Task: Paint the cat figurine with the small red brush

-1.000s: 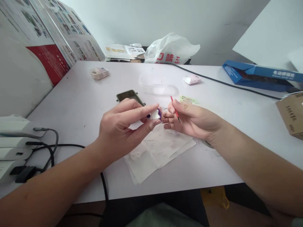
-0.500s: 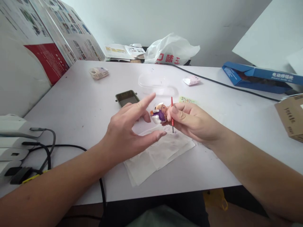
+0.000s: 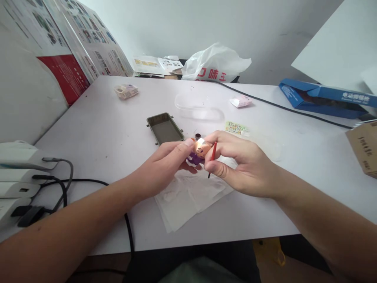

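A small figurine (image 3: pixel 199 151) with a peach head and purple body sits between my two hands above a sheet of white tissue paper (image 3: pixel 188 196). My left hand (image 3: pixel 163 167) pinches it from the left with fingers closed. My right hand (image 3: pixel 238 163) grips it from the right and also holds a thin red brush (image 3: pixel 212 154), its tip pointing down at the paper. A grey rectangular tray (image 3: pixel 165 128) lies just behind my left fingers.
On the white table (image 3: pixel 97 129) lie a clear plastic lid (image 3: pixel 197 108), a small sticker strip (image 3: pixel 235 127), a pink packet (image 3: pixel 240 101) and a wrapped item (image 3: pixel 126 91). A black cable (image 3: pixel 279 107) crosses the back. A blue box (image 3: pixel 324 98) and cardboard box (image 3: pixel 363 147) stand right; chargers (image 3: pixel 17 173) left.
My left hand let go of the figurine and opened, then closed on it again. My right hand took the figurine and turned it while keeping the red brush.
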### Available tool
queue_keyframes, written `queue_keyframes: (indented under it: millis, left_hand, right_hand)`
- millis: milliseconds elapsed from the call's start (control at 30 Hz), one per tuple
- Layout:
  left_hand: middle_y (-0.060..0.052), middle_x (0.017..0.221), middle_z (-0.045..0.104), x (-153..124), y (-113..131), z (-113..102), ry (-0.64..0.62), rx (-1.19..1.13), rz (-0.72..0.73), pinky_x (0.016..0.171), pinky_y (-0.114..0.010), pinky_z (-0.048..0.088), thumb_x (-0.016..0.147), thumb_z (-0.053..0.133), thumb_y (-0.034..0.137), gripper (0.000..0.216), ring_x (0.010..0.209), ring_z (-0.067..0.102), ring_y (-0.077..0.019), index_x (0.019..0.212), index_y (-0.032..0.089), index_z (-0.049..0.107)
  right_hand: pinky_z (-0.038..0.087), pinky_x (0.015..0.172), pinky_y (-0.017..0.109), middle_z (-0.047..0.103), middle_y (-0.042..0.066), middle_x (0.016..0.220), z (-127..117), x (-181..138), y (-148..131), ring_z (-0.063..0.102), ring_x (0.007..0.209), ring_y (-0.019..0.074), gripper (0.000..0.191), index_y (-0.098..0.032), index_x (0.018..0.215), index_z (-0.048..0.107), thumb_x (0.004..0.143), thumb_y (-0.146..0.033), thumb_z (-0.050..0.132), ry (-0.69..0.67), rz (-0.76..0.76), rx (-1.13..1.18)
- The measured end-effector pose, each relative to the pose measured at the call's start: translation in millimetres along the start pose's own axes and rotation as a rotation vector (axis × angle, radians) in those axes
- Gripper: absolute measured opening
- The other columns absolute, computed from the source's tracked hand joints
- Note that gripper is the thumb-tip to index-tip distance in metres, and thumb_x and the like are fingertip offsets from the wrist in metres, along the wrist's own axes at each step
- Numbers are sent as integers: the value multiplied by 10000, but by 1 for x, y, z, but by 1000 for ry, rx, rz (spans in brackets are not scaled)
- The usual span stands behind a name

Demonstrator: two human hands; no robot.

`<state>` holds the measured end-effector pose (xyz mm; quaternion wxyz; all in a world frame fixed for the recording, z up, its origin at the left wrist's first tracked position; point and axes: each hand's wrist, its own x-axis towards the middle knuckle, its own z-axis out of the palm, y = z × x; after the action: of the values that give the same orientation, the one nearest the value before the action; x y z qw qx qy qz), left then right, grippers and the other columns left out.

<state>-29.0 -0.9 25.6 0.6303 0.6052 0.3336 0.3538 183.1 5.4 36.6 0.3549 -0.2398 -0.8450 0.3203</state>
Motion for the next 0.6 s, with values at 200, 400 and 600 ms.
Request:
queue_keyframes:
  millis: [200,400,600]
  left_hand:
    - [-40,935,654,4,-8,-3,-155,-384,-150,832,-244,509,1026,500,442,381,877,608,-125,927,152,727]
    - [-56,971,680,5,-9,-4,-155,-500,-162,825,-216,514,1019,524,436,361,870,620,-109,1057,159,753]
    - [-69,1094,679,4,-12,-5,-124,-472,-119,896,-240,499,1001,565,435,323,1015,604,-138,1109,200,758]
  right_hand:
    - [496,984,353,619,56,1090,-4,-4,-1,590,1128,187,37,-221,877,717,899,-205,693,-3,51,16]
    - [376,1170,475,620,67,791,-11,-3,2,392,1443,265,252,-255,773,671,958,-412,605,53,169,370]
    - [462,1086,437,634,7,1314,-17,2,9,564,1248,235,424,-243,635,533,938,-539,554,51,268,866]
